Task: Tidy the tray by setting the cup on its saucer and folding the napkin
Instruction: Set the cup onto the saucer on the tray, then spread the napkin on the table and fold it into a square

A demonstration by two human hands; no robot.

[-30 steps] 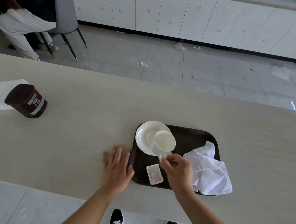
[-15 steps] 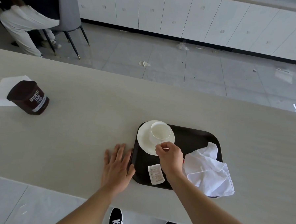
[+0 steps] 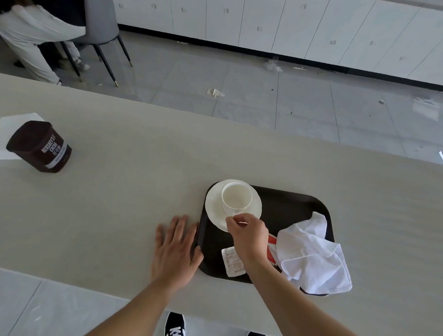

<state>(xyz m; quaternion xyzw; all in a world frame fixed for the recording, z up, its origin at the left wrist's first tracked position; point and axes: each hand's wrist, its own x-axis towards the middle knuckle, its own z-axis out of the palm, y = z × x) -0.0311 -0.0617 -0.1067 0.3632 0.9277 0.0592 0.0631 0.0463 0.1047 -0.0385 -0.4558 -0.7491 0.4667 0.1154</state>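
Note:
A dark tray (image 3: 287, 207) lies on the pale counter. At its far left corner a white cup (image 3: 236, 197) stands upright on a white saucer (image 3: 213, 208). My right hand (image 3: 249, 234) pinches the cup's handle at the near side; the handle itself is hidden by my fingers. A crumpled white napkin (image 3: 313, 255) lies on the tray's right part and hangs over its near right edge. My left hand (image 3: 176, 250) rests flat on the counter, its thumb against the tray's left rim.
A white sachet (image 3: 232, 262) and a red and white packet (image 3: 273, 245) lie on the tray near my right wrist. A brown cocoa tub (image 3: 40, 146) stands on white paper (image 3: 1, 135) at the far left. A seated person (image 3: 30, 32) is beyond the counter.
My right hand carried the tilted cup over the saucer and set it down upright in the middle. The left hand stayed flat beside the tray.

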